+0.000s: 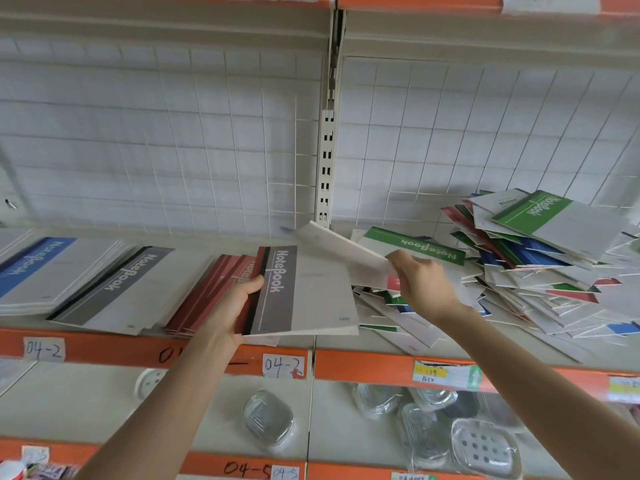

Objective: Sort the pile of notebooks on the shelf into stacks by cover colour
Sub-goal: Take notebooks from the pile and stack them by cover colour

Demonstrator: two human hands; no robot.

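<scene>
Grey notebook (304,292) is held at its left band edge by left grip (239,299), fingers curled, over red stack (207,292) on shelf (138,344); band runs front-to-back. 2nd notebook (343,251), tilted, slanting back-left, is pinched by right grip (420,282) above pile (540,271).

On the shelf (104,344) three stacks lie side by side: the leftmost stack (52,271), the middle stack (114,292) to its right, then the third stack (207,289). The left hand (235,303) holds a flat notebook (311,292) over the third stack's right part, at the shelf's front edge. Right of it sprawls the pile (519,271), reaching the back grid (173,150); the right hand (422,282) pinches a tilted notebook (343,251) above the pile's left end. Wrapped dishes (268,419) lie on the lower shelf (86,393)
</scene>
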